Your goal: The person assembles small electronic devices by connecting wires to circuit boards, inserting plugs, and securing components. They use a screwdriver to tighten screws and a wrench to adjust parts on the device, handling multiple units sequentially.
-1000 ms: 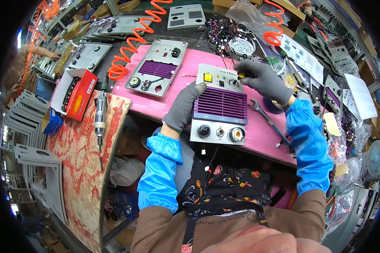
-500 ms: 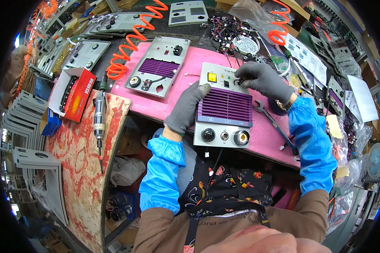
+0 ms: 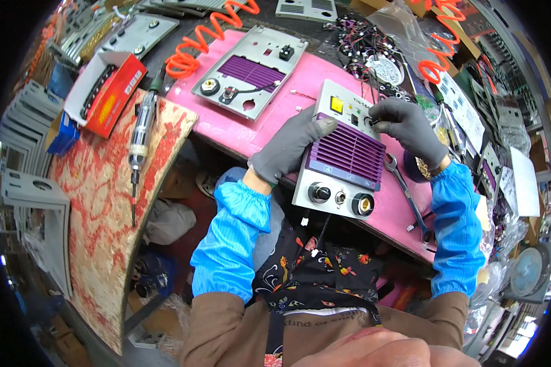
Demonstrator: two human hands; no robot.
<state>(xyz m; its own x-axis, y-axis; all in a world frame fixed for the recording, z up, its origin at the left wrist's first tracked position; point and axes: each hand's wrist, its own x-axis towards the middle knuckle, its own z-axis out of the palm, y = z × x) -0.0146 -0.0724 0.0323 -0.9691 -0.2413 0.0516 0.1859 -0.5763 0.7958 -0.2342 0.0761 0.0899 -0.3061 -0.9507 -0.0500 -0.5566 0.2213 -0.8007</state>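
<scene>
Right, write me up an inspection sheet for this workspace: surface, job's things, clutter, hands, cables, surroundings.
Surface: pink mat; beside it a worn board with red patches.
Job's things: panel with purple grille in hand, lower left corner past the mat's edge in view; similar panel lying on the mat.
Clutter: wrench on the mat; power driver on the board; open red box.
Hands: left hand grips the panel's left edge; right hand has its fingers at the upper right, grip unclear.
Cables: wire tangle; orange coiled hoses.
Surroundings: grey metal parts at left; fan at right.
</scene>
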